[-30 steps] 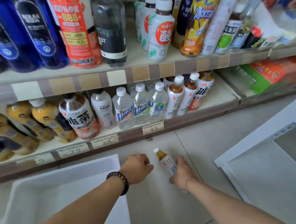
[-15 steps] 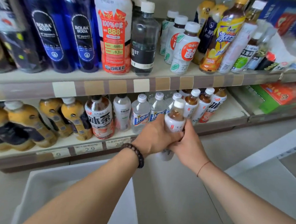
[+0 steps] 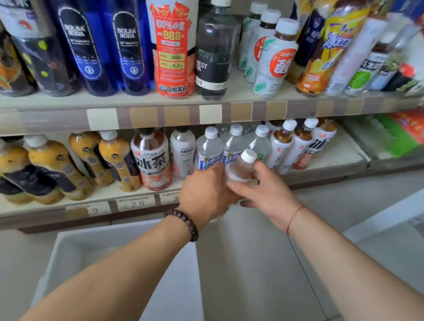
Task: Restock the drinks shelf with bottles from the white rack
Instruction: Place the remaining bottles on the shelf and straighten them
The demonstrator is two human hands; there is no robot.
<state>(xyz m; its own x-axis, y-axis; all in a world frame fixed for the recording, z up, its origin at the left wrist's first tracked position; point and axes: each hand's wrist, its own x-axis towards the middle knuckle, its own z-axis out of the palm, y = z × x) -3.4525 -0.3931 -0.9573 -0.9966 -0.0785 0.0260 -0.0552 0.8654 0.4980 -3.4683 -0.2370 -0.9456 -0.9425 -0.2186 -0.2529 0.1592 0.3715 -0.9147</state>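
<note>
Both hands are up in front of the lower shelf (image 3: 342,154), and they hold one small bottle (image 3: 240,168) with a white cap between them. The left hand (image 3: 205,193) is wrapped around the bottle's lower part, fingers curled tight. The right hand (image 3: 266,189) has its fingers curled around the side of the bottle too, just under the cap. The bottle leans a little and looks blurry. It sits in the air just in front of the row of clear water bottles (image 3: 232,146), not on the shelf yet. Next to those stand the brown tea bottles (image 3: 286,144) with white caps, which look like the same kind. The white rack (image 3: 122,274) is down on the floor below the arms, and I cannot see any bottles in the part that shows. What could go wrong? The shelf is packed close, so if the bottle is pushed in fast it could bump the water bottles and knock them over like pins. It could also land in the wrong row if it goes straight ahead and not to the tea side. If one hand lets go too soon, the leaning bottle might slip and fall to the floor.
</note>
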